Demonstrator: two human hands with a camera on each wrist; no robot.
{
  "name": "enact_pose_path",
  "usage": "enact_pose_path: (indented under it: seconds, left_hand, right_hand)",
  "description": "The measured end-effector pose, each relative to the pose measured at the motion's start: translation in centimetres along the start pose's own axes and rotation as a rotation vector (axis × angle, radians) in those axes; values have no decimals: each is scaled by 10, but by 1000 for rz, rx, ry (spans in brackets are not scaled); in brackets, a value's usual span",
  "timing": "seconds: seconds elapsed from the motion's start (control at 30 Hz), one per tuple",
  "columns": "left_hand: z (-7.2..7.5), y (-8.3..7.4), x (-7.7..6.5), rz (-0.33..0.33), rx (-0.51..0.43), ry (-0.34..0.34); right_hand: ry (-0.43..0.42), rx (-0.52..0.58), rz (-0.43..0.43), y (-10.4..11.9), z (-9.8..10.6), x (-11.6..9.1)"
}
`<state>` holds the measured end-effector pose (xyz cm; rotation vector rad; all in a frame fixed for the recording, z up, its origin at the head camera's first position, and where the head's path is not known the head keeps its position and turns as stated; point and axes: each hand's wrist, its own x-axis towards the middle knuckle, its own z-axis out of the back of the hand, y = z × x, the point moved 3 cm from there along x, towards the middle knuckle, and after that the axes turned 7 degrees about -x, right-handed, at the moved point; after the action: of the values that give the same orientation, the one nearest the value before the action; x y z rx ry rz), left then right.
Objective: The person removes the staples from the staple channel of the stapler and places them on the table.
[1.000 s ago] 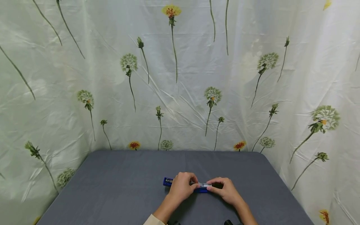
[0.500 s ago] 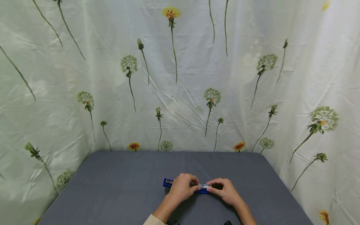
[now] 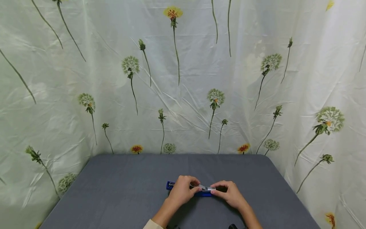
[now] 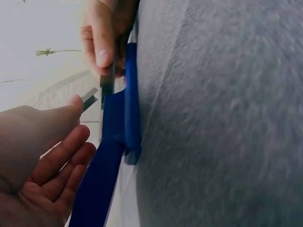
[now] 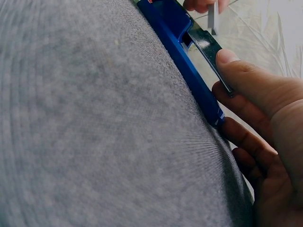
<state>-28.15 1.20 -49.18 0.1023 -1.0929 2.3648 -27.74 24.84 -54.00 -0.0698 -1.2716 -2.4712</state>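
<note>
Two bare hands at a blue stapler [image 3: 203,194], which rests on the grey tabletop [image 3: 128,187], near side, a little right of centre. Its top arm [image 4: 97,184] is swung back from the base and points to the person's left; the end shows beyond the left hand [image 3: 181,191].

Left hand: thumb and forefinger pinch a short silver strip [image 4: 90,100], apparently staples. The other fingers are loosely bent beneath, holding nothing. Strip is tilted and just beside the stapler's metal channel [image 5: 206,43]; a gap between them shows in the left wrist view.

Right hand [image 3: 230,194]: thumb above and forefinger below, pinching the channel's free end. Middle finger is at the tip of the blue base; whether it presses cannot be told. Channel lies raised over the base, with a gap between.

Surroundings: one pale sleeve [image 3: 153,224] on the left forearm. Whitish curtain [image 3: 188,124], printed with dandelions on long stems, hangs creased behind and beside the tabletop.
</note>
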Motion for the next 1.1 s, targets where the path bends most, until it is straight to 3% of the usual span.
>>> enact_pose_path:
  seconds: [0.2, 0.53, 1.1]
  left_hand:
    - [12, 5, -4, 0, -30, -33]
    - [33, 11, -13, -57, -76, -133]
    - [65, 36, -26, 16, -210, -154]
  right_hand:
    - [0, -16, -4, 2, 1, 0]
    - [-22, -25, 22, 3, 0, -1]
    - [-10, -18, 16, 2, 1, -1]
